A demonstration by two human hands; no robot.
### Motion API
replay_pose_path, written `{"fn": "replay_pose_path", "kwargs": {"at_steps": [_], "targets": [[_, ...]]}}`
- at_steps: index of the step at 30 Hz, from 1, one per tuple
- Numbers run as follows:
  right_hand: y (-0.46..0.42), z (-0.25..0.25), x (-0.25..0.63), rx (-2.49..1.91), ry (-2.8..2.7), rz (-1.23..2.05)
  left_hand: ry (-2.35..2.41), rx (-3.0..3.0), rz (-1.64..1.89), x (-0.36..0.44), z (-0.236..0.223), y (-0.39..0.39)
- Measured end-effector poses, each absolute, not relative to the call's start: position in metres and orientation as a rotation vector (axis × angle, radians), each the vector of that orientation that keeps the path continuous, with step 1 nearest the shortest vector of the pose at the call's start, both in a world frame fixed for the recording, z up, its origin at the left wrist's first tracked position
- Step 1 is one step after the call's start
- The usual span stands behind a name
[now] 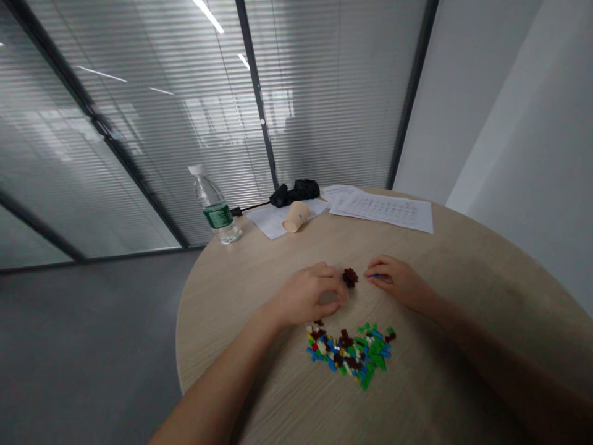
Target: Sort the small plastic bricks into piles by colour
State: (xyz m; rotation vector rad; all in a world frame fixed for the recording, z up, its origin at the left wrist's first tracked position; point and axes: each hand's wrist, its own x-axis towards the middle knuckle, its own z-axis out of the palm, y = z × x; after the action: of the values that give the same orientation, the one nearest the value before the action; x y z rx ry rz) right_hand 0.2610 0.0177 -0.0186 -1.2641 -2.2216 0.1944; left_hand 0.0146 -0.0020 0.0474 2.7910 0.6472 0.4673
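Observation:
My left hand [315, 295] is over the table, its thumb and forefinger curved together in a pinch. Motion smears the fingertips, and whatever may be between them cannot be made out. Right beside those fingers is a small cluster of dark brown toy bricks [350, 277]; whether they touch it is unclear. On the cluster's other side, my right hand [397, 283] pinches a small blue toy brick [382, 277], partly covered by the fingers. Nearer to me lies a loose pile of toy bricks [349, 353] in green, blue, brown, yellow, white and red.
A water bottle [217, 213] with a green label stands at the table's far left edge. A paper cup [296, 216] lies on its side on a sheet. Behind it is a black bundle [296, 192]. Printed sheets [386, 210] lie at the back of the round wooden table [222, 309].

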Motion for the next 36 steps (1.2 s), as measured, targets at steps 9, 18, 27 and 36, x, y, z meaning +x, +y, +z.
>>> {"fn": "replay_pose_path", "kwargs": {"at_steps": [9,18,27,36], "targets": [[0.015,-0.015,0.265,-1.266,-2.213,0.083,0.386,2.671,0.193,0.018,0.040,-0.004],[-0.001,-0.003,0.248,-1.124,-2.220,0.005,0.344,2.644,0.221,0.020,0.039,-0.002],[-0.007,0.003,0.240,-1.031,-2.152,0.131,0.432,2.613,0.235,0.013,0.045,0.003],[-0.029,0.006,0.211,-1.046,-2.007,0.722,0.741,2.677,0.563,0.009,0.044,0.007]]}}
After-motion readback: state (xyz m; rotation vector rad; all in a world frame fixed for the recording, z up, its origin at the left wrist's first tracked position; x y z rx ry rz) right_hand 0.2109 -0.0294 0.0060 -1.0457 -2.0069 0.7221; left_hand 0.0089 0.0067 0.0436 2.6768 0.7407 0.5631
